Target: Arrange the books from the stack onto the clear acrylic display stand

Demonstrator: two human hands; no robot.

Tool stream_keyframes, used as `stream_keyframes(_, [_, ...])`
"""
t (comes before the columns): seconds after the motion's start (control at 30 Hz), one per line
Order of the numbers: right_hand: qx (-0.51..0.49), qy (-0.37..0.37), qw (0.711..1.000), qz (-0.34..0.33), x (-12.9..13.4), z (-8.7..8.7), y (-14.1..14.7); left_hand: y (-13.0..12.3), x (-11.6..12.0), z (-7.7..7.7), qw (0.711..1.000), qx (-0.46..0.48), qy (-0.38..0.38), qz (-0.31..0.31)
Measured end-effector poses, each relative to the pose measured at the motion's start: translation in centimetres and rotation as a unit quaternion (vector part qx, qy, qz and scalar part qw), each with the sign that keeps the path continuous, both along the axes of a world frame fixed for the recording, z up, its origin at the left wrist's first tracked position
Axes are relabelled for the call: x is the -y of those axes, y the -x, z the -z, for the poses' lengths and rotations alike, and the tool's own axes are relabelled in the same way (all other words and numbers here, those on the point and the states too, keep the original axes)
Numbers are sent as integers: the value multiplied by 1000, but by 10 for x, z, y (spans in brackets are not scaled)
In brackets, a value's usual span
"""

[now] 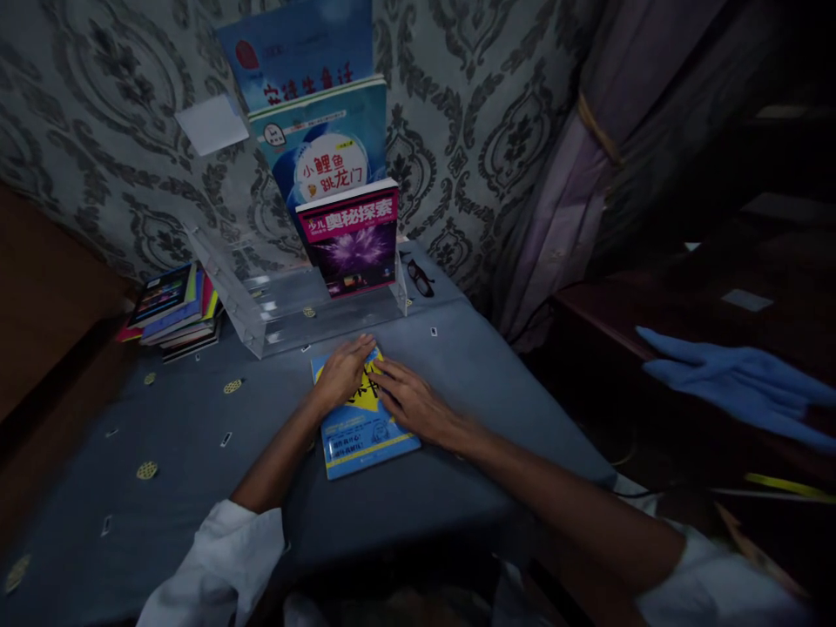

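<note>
A blue book [356, 441] with a yellow patch on its cover lies flat on the cloth-covered table. My left hand [344, 373] rests on the upper left of the cover, fingers stretched out. From the right, my right hand [416, 402] reaches over the book with its fingers extended, their tips near my left hand. Between them the hands hide part of the cover's title. Just beyond stands a clear acrylic book rack [261, 335]. In its tiers are a purple book [358, 252], a teal book [340, 148] and a dark blue book [300, 43].
A stack of books [179, 309] sits left of the rack. Eyeglasses [420, 277] lie to its right. A patterned wallpapered wall [444, 131] rises behind the table, beside a tied curtain [562, 226]. Blue gloves [744, 379] lie on a dark surface at right.
</note>
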State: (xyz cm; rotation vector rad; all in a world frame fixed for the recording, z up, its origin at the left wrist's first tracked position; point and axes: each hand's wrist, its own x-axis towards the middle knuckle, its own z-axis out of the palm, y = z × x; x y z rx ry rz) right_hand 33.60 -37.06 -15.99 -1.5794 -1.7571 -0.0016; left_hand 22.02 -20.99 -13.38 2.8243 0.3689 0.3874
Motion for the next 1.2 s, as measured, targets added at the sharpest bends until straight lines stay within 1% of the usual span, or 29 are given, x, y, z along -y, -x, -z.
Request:
stream_keyframes(0.13, [-26,8,1000,-12,1,-7,-1,1,1,0,1000,-5,7,-2])
stream_keyframes(0.2, [-67,11,998,-7,1,-10,-2,2,2,-2,1000,-6,12,0])
stream_keyframes(0.27, [-124,14,992,11,1,-13,-6,2,3,-3,1000,-4,15,3])
stream_keyframes(0.37, [-206,11,978,38,-2,-12,-11,5,7,-4,1000,6,15,17])
stream_keyframes(0.47, [-249,2,967,47,-6,-7,-17,10,13,-4,999,18,10,38])
stream_keyframes(0.67, [-249,-9,967,54,-13,2,-23,25,36,-8,998,3,3,69])
stream_keyframes(0.9, [-235,-3,972,29,-14,1,-21,48,76,-16,990,6,16,137])
stream_keyframes(1.07, [-222,-3,975,20,-12,-2,-19,69,109,-23,989,-25,34,143])
stream_keyframes(1.2, [-198,0,980,13,-11,-3,-18,79,123,-25,989,-26,40,143])
